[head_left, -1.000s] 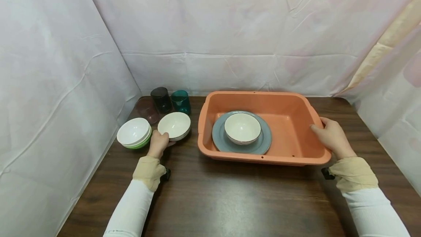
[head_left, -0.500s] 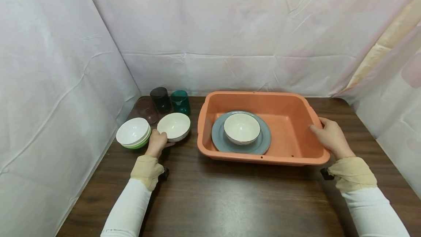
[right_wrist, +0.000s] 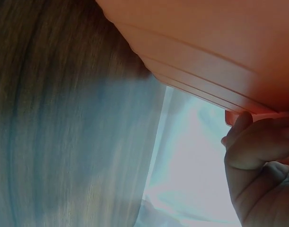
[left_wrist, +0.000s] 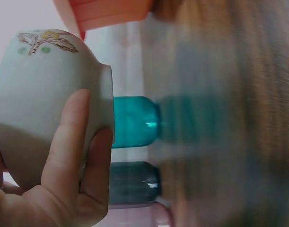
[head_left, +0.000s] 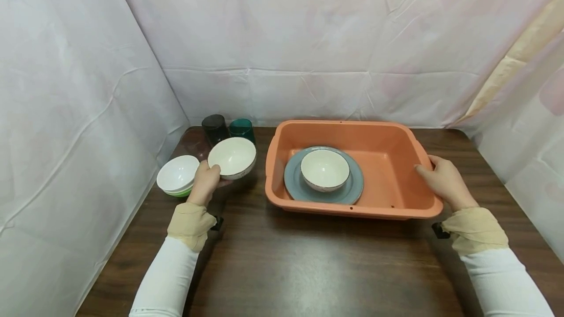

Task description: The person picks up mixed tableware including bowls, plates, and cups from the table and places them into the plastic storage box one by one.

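Note:
My left hand [head_left: 206, 180] grips a white bowl [head_left: 233, 156] by its near left side, thumb at the rim and fingers under it. In the left wrist view the bowl [left_wrist: 45, 109] shows a leaf-and-flower pattern, and it hangs above the table. My right hand [head_left: 442, 182] holds the right rim of an orange basin [head_left: 396, 180]; in the right wrist view the fingers [right_wrist: 258, 146] curl at its edge. Inside the basin, to the left, a similar white bowl [head_left: 325, 170] sits on a grey-blue plate [head_left: 293, 185].
Left of the held bowl stands a stack of white and green bowls [head_left: 178, 175]. Behind are a dark cup [head_left: 214, 128], a teal cup [head_left: 243, 130] and a see-through pinkish cup [head_left: 198, 146]. A white cloth [head_left: 282, 53] hangs along the back of the wooden table [head_left: 308, 268].
The left hand has lifted the white bowl off the table, and it now partly hides the cups behind. My right hand and the basin have stayed in place.

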{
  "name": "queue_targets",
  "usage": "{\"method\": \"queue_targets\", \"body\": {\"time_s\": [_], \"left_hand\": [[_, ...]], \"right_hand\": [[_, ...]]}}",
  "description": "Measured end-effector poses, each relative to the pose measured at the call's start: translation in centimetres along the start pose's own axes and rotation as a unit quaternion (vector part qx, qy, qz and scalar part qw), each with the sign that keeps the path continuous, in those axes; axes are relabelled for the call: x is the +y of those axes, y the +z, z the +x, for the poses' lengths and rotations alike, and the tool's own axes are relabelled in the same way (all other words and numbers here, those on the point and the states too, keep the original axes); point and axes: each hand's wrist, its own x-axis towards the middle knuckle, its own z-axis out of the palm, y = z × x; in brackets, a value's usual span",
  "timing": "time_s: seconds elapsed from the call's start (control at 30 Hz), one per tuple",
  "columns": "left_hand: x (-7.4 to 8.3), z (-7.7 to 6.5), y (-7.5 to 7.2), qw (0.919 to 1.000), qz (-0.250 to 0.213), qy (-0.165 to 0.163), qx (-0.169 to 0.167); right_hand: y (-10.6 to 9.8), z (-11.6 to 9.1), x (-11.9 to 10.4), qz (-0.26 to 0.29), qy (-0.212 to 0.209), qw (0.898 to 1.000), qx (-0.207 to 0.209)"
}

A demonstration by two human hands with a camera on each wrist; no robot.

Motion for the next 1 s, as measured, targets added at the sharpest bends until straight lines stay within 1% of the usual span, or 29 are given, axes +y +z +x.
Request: {"method": "queue_targets", "body": {"time_s": [0.17,0.33,0.43,0.63,0.87,0.93,1.0], "left_hand": [[1.6,-0.3,0.2,0.9997,0.015,0.019,-0.005],[3.0,-0.7,0.7,0.9996,0.022,0.016,-0.009],[3.7,-0.9,1.2,0.9993,0.029,0.013,-0.019],[4.6,-1.2,2.4,0.9983,0.039,0.012,-0.042],[5.4,-1.6,3.9,0.9963,0.042,0.029,-0.070],[5.5,-1.7,4.3,0.9956,0.043,0.030,-0.078],[5.6,-1.9,4.7,0.9949,0.043,0.029,-0.086]], "right_hand": [[-0.2,0.0,0.0,-0.001,0.000,1.000,-0.007],[-0.4,0.0,0.0,0.006,0.000,1.000,-0.021],[-0.4,0.1,0.0,0.015,0.000,0.999,-0.029],[-0.5,0.1,0.0,0.022,0.003,0.999,-0.037],[-1.0,0.2,0.2,0.039,0.001,0.997,-0.059],[-1.2,0.2,0.1,0.031,0.000,0.998,-0.062],[-1.5,0.1,0.1,0.013,-0.003,0.998,-0.064]]}}
